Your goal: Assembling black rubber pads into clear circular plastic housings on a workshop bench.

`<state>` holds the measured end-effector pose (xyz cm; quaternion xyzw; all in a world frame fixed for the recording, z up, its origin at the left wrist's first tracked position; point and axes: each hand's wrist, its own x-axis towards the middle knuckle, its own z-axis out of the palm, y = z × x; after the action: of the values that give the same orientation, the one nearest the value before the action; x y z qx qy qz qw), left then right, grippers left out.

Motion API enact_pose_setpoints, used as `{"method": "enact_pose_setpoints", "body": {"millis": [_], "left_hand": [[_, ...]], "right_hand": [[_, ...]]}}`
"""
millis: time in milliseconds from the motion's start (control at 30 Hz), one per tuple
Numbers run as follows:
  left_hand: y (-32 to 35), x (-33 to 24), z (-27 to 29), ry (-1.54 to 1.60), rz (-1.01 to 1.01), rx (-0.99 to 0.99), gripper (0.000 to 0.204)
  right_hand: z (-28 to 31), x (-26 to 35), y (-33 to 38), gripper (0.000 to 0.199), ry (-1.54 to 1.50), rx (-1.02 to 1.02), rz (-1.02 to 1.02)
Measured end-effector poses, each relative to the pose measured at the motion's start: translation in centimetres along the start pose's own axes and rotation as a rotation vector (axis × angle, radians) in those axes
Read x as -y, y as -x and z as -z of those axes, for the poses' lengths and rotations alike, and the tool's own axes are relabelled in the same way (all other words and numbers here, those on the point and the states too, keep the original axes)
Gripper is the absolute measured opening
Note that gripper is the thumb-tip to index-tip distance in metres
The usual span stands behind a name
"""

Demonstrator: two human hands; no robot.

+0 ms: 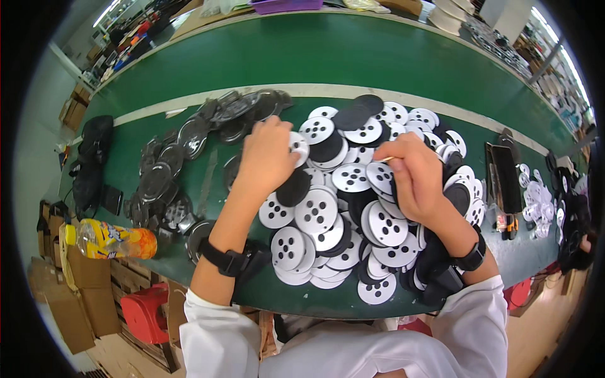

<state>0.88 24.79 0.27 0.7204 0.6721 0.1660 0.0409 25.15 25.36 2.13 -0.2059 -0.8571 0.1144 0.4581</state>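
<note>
A broad heap of flat round discs (316, 212), white with several dark holes on one side and black on the other, lies in front of me on the green table. My left hand (268, 154) is curled at the heap's upper left, fingers closed on a white disc (299, 148) whose edge shows beside them. At the upper right of the heap, my right hand (414, 179) pinches a thin pale stick (386, 159). Just below that stick a tilted white disc (380, 177) touches or lies close to the fingers; which one cannot be made out.
Clear and smoky round plastic parts (192, 137) are piled to the left. An orange-labelled bottle (116, 240) and a black bag (94, 157) stand near the left edge. A dark open case (504, 177), orange-handled tools (512, 227) and small white parts (537, 205) lie right.
</note>
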Motion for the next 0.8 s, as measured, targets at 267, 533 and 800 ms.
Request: {"method": "enact_pose_setpoints", "body": {"millis": [267, 533, 800], "left_hand": [[0.2, -2.0, 3.0, 0.475, -0.109, -0.178, 0.008], [4.0, -6.7, 2.9, 1.567, 0.089, 0.126, 0.028], [4.8, -6.9, 1.9, 1.521, 0.071, 0.016, 0.022]], "right_hand": [[-0.6, 0.0, 0.3, 0.016, -0.244, -0.005, -0.248], [1.1, 1.6, -1.0, 0.012, -0.310, 0.017, -0.378], [0.6, 1.1, -1.0, 0.013, -0.047, 0.025, -0.123]]}}
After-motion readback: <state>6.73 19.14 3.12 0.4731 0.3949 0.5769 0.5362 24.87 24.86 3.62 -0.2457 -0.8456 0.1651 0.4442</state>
